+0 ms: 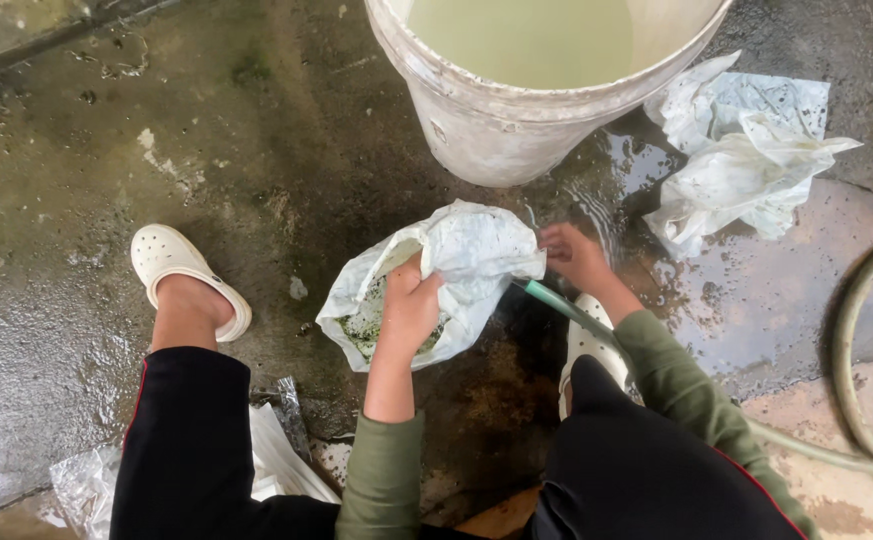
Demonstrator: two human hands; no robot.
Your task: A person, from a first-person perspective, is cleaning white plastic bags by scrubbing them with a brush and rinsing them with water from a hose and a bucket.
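Observation:
A crumpled white plastic bag (466, 262), dirty with green residue inside, is held open low over the wet concrete floor. My left hand (411, 305) grips the bag's near edge at its mouth. My right hand (571, 255) pinches the bag's right edge, close to the end of a green hose (561, 303) that runs back past my right leg. A large white bucket (501, 125) filled with cloudy water stands just beyond the bag.
More crumpled white bags (741, 160) lie on the wet floor at the right. A hose loop (856, 380) curves along the right edge. My feet wear white clogs (171, 262). Clear plastic (91, 485) lies at the lower left.

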